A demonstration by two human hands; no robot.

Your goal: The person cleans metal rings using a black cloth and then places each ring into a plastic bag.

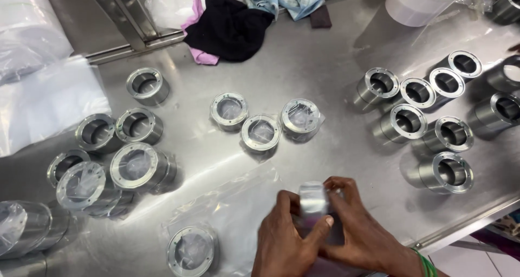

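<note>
Both hands clasp one metal ring (314,200), blurred, held low at the near edge of the steel table (325,65). The left hand (284,242) wraps it from below-left, thumb across its front; the right hand (360,231) closes over it from the right, fingers curled on top. A clear plastic bag (238,206) lies just left of the grip. A bagged ring (192,251) sits further left. Three bagged rings (261,122) stand beyond, bare rings (428,109) to the right.
</note>
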